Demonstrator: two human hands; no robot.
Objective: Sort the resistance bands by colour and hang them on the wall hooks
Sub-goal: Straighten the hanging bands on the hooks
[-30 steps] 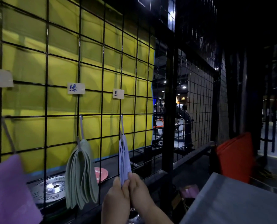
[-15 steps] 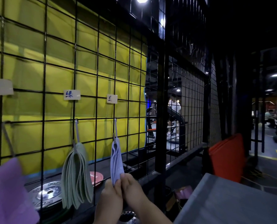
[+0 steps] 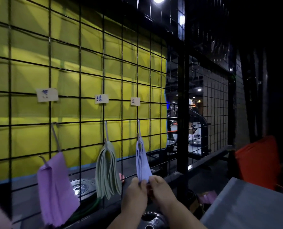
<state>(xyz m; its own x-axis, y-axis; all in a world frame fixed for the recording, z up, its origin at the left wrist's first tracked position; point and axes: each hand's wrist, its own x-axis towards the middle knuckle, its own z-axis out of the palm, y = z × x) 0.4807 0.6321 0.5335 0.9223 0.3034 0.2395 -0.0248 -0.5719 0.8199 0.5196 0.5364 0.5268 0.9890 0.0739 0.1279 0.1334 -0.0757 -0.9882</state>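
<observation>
Blue bands [image 3: 142, 162] pinched by left hand [image 3: 134, 195], right hand [image 3: 161, 190].

Hung on wire grid [image 3: 79, 63]: left bundle [image 3: 56, 192] at 8 o'clock, middle bundle [image 3: 108, 171] at 7, right bundle [image 3: 142, 162] at 6. Beneath the last, left hand [image 3: 134, 195] and right hand [image 3: 160, 190] pinch its bottom end side by side. Table [image 3: 253, 209] at 4 o'clock.

Gym, weight plate [image 3: 83, 187] behind a wire grid wall [image 3: 79, 63] hung with resistance bands [image 3: 107, 172], exercise machine [image 3: 199, 129] beyond.

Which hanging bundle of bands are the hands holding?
The pale blue bundle, rightmost: left hand and right hand pinch its lower end. The green bundle and purple bundle hang untouched.
</observation>
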